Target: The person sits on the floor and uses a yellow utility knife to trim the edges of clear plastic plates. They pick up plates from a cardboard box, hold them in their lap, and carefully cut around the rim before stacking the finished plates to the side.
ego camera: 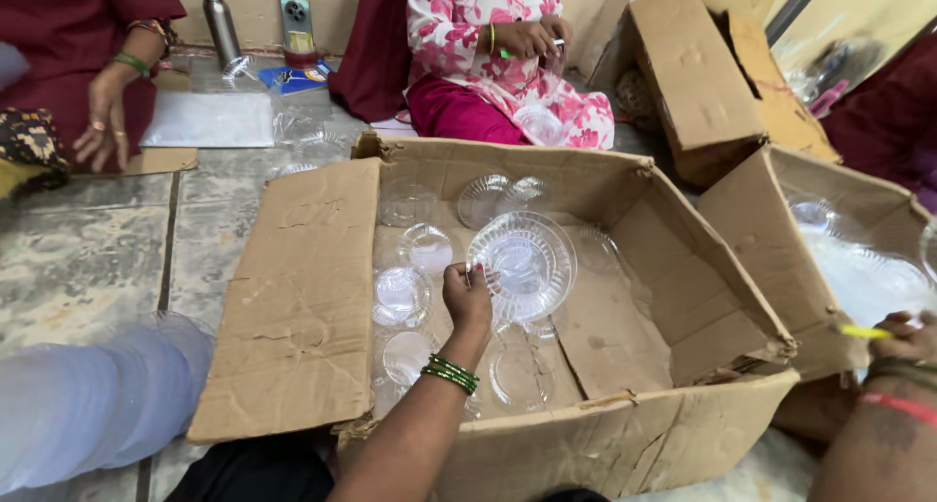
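Left hand (468, 294) pinches rim of clear ribbed plate (522, 264) over cardboard box (625, 434); light, brittle-looking, likely slippery; right hand (903, 338) grips yellow stick (866, 332).

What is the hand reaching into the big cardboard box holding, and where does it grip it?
The left hand holds a clear round plastic plate by its left rim, tilted up over the cardboard box.
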A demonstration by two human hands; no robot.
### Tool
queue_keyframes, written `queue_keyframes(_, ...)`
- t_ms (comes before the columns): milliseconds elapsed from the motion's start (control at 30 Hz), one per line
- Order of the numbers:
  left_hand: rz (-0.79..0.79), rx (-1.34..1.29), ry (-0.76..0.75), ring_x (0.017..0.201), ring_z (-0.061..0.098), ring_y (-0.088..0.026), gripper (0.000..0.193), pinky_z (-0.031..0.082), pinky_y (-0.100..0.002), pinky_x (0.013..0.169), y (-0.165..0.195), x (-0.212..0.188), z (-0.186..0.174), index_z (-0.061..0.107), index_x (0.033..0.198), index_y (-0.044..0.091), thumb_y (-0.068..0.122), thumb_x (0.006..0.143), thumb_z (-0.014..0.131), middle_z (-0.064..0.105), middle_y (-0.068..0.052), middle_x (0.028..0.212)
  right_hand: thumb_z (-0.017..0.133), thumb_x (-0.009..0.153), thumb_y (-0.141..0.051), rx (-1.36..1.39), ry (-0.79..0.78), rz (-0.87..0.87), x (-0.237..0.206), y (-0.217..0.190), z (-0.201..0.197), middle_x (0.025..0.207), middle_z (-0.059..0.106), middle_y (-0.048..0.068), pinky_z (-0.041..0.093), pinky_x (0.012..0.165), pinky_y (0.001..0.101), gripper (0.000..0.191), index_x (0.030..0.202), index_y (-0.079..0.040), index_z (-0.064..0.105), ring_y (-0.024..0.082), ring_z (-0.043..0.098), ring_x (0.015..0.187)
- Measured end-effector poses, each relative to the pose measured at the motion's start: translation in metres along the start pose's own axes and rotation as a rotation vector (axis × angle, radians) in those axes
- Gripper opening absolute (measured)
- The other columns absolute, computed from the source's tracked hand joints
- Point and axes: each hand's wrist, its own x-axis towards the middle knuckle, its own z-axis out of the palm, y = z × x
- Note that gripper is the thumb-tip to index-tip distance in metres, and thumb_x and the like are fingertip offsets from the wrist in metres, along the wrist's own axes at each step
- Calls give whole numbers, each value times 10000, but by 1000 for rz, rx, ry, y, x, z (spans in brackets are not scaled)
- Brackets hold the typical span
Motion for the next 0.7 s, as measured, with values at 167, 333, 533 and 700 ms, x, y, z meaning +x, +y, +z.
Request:
queue_keyframes(167, 114, 82, 19, 707, 716, -165, 131, 570, -294, 574, -9, 7, -2, 494, 998, 42, 94, 998, 614, 641, -88, 898, 710, 1015, -236, -339, -81, 167, -65, 78, 41, 776, 569, -36, 283, 491, 219, 158, 1028, -84, 670, 48, 424, 583)
queue_keyframes(333, 161, 182, -21, 680, 646, -148, 211, 537, -287, 533, -39, 12, -6, 512, 972, 31, 147, 1005, 685, 602, -70, 845, 655, 1036, -308, -437, -523, 354, -146, 201, 56, 682, 546, -26, 281, 447, 214, 305, 1124, -19, 697, 47, 412, 522)
queue_keyframes(533, 44, 104, -269, 708, 706, -157, 216, 530, -271, 574, -75, 20, -3, 520, 997, 56, 222, 988, 657, 685, -90, 887, 627, 977, -137, -376, -679, 339, -155, 233, 32, 796, 642, -4, 276, 437, 204, 273, 1212, -3, 663, 26, 371, 522)
queue_keyframes(700, -199, -44, -555, 775, 687, -172, 409, 572, -287, 719, -91, 18, -3, 572, 1117, 19, 426, 1097, 526, 709, -124, 951, 556, 1021, -47, -217, -600, 343, -156, 229, 8, 912, 712, 103, 345, 499, 177, 256, 1239, 45, 651, 23, 430, 566)
